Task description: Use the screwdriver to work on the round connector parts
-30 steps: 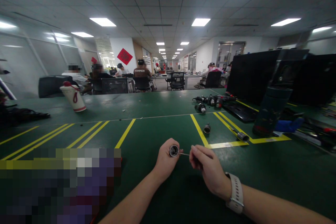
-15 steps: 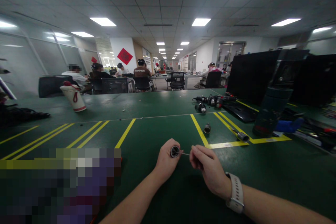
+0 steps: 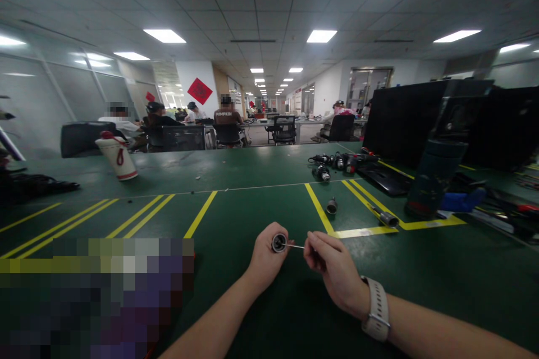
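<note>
My left hand [image 3: 268, 252] is wrapped round a hollow metal cylinder [image 3: 274, 243], its round dark opening turned toward me. Between the thumb and fingers of my right hand [image 3: 330, 261] is pinched a thin metal rod [image 3: 295, 245]. The rod points left, and its far end lies at the cylinder's opening; how deep it reaches inside I cannot tell. Most of the cylinder is hidden by my left fingers. Beyond my right hand, a short metal cap-like part [image 3: 332, 206] stands on the green table [image 3: 261, 207]. Farther right lies a metal cylinder with a slim shaft [image 3: 386, 217].
Several dark tool parts [image 3: 324, 173] lie at the back right, near a black tray-like object [image 3: 385, 178]. A dark bottle [image 3: 435, 179] stands before black monitors [image 3: 406, 123]. At the left stands a white cup [image 3: 119, 158]. Yellow tape [image 3: 366, 232] marks the table. People sit at desks beyond.
Both hands keep nearly the same pose around the cylinder and the rod. The thin rod now looks brighter against the table.
</note>
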### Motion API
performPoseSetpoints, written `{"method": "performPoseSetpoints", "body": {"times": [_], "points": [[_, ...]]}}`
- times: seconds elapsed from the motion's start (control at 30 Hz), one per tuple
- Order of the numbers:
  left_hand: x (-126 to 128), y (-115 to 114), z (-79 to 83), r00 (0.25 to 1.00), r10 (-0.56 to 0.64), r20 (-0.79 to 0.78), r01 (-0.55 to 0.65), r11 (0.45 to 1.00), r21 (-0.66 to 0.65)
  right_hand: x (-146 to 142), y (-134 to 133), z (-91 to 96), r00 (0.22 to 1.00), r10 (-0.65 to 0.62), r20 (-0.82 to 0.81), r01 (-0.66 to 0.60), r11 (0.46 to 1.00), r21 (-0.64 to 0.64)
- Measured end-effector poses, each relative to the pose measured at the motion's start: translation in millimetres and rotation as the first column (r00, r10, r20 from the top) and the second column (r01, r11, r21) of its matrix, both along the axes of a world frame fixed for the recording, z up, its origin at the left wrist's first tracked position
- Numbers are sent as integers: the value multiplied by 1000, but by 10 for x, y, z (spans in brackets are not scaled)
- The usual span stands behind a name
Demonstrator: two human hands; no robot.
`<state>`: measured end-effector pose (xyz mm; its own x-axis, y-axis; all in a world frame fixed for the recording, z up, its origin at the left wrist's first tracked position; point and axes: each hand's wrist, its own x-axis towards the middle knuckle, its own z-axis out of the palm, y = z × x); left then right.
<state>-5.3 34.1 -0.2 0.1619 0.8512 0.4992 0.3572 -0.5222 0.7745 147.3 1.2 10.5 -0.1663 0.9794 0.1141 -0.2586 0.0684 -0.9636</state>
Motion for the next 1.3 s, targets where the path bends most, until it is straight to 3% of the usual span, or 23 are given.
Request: {"method": "performPoseSetpoints", "body": {"times": [0.4,0.97,1.3], "points": [[6,-4,-10,997,40,-65,-37,998,47,-10,-27,30,999,3,40,-4,1000,29],[-12,10,-30,1000,9,-1,-9,1000,16,-13,-17,12,1000,-10,12,10,1000,18],[1,-4,1,995,90,-32,-89,996,23,14,-53,32,991,-50,123,32,989,145]]}}
